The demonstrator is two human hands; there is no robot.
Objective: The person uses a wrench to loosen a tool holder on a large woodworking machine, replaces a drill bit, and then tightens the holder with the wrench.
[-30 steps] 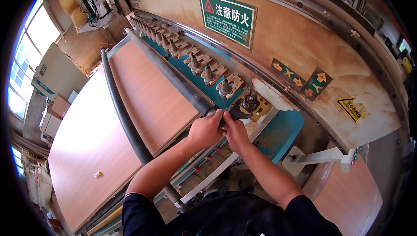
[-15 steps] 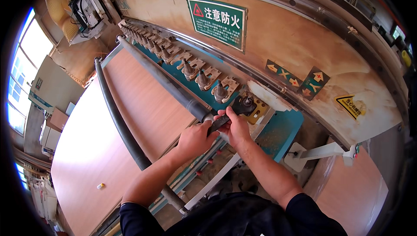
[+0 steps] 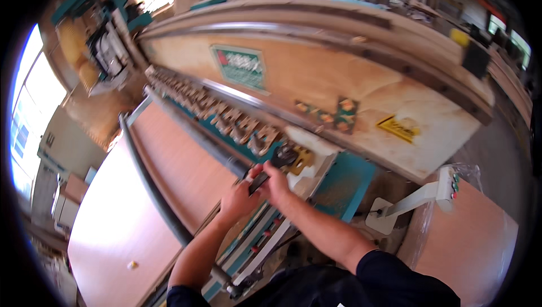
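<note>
Both hands, left hand (image 3: 240,198) and right hand (image 3: 275,181), close their grip on a small dark tool (image 3: 259,182); just beyond, the roller row (image 3: 226,118); left, a wood panel (image 3: 175,166)

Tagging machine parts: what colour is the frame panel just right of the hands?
Teal blue-green frame panel, clearest in the head view, beside the hands.

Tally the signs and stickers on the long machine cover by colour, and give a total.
Green rectangular sign: 1
Yellow warning sticker: 1
Small green arrow stickers: a blurred cluster, counted as 1 group
Total: 3 marked spots on the machine cover; the picture is too blurred to count the arrow stickers singly.
</note>
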